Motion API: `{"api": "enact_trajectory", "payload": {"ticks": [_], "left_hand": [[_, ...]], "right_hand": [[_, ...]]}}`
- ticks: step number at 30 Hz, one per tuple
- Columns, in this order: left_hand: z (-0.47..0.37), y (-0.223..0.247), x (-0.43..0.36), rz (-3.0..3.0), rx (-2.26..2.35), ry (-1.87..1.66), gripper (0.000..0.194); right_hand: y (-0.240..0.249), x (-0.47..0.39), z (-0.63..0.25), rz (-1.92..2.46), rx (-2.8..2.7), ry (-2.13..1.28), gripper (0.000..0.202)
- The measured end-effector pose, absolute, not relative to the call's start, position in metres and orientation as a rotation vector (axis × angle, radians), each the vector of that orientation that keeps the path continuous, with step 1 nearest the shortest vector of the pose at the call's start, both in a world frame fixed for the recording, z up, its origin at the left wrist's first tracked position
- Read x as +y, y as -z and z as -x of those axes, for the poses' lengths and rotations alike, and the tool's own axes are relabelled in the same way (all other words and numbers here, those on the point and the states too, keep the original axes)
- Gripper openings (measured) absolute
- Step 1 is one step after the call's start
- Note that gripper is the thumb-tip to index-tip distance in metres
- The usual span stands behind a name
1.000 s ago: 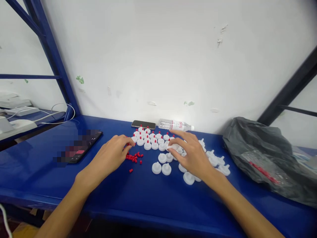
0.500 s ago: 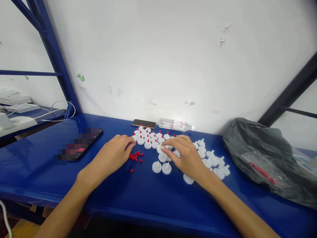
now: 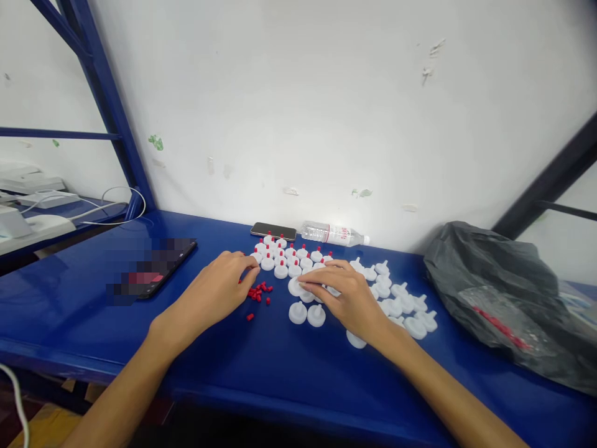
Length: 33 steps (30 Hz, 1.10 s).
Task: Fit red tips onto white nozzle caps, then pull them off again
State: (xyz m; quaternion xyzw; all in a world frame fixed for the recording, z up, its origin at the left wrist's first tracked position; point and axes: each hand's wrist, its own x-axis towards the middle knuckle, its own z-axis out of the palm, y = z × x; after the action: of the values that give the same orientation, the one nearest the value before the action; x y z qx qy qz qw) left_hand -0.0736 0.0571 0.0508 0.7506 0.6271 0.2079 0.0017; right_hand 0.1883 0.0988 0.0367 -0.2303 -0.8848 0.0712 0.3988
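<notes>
My right hand (image 3: 347,289) pinches a white nozzle cap (image 3: 294,287) between thumb and fingers, tilted just above the blue table. Its nozzle is hidden by the fingertips. My left hand (image 3: 228,277) is closed in a pinch beside the small pile of red tips (image 3: 258,292); what it holds, if anything, is hidden. Behind the hands stand several white caps with red tips on their nozzles (image 3: 280,270). Two white caps without tips (image 3: 306,314) stand in front of my right hand. More bare white caps (image 3: 405,303) lie to its right, some tilted.
A dark phone (image 3: 273,231) and a clear plastic bottle (image 3: 332,234) lie along the wall. Another phone (image 3: 172,269), partly blurred out, is on the left. A black plastic bag (image 3: 494,280) with a clear packet of red pieces (image 3: 501,326) rests at the right.
My right hand has moved the white nozzle cap slightly left and tilted it. My left hand keeps its pinch at nearly the same place. The whole view has shifted a little.
</notes>
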Motion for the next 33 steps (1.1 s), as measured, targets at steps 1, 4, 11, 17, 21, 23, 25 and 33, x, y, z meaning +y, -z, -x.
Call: {"api": "enact_trajectory", "payload": {"ticks": [1, 4, 11, 17, 21, 23, 25, 33], "left_hand": [[0.0734, -0.0509, 0.0571, -2.353, 1.967, -0.656, 0.033], [0.0731, -0.0511, 0.0572, -2.355, 1.950, -0.688, 0.032], [0.0725, -0.0504, 0.0571, -2.372, 1.914, -0.725, 0.031], [0.0714, -0.0507, 0.0570, -2.377, 1.916, -0.693, 0.033], [0.0720, -0.0495, 0.0569, -2.398, 1.906, -0.687, 0.031], [0.0724, -0.0485, 0.0570, -2.408, 1.909, -0.687, 0.031], [0.0727, -0.0479, 0.0571, -2.416, 1.914, -0.684, 0.030], [0.0715, -0.0495, 0.0554, -2.405, 1.933, -0.659, 0.030]], "right_hand": [[-0.0371, 0.0981, -0.1879, 0.578, -2.232, -0.191, 0.013], [-0.0390, 0.0954, -0.1868, 0.583, -2.212, -0.229, 0.012], [-0.0355, 0.0972, -0.1869, 0.548, -2.320, -0.098, 0.015], [-0.0333, 0.0989, -0.1873, 0.545, -2.412, 0.020, 0.017], [-0.0349, 0.0977, -0.1870, 0.544, -2.445, 0.039, 0.014], [-0.0356, 0.0973, -0.1868, 0.542, -2.438, 0.058, 0.015], [-0.0357, 0.0973, -0.1869, 0.542, -2.444, 0.062, 0.016], [-0.0323, 0.0988, -0.1918, 0.557, -2.574, 0.071, 0.045]]}}
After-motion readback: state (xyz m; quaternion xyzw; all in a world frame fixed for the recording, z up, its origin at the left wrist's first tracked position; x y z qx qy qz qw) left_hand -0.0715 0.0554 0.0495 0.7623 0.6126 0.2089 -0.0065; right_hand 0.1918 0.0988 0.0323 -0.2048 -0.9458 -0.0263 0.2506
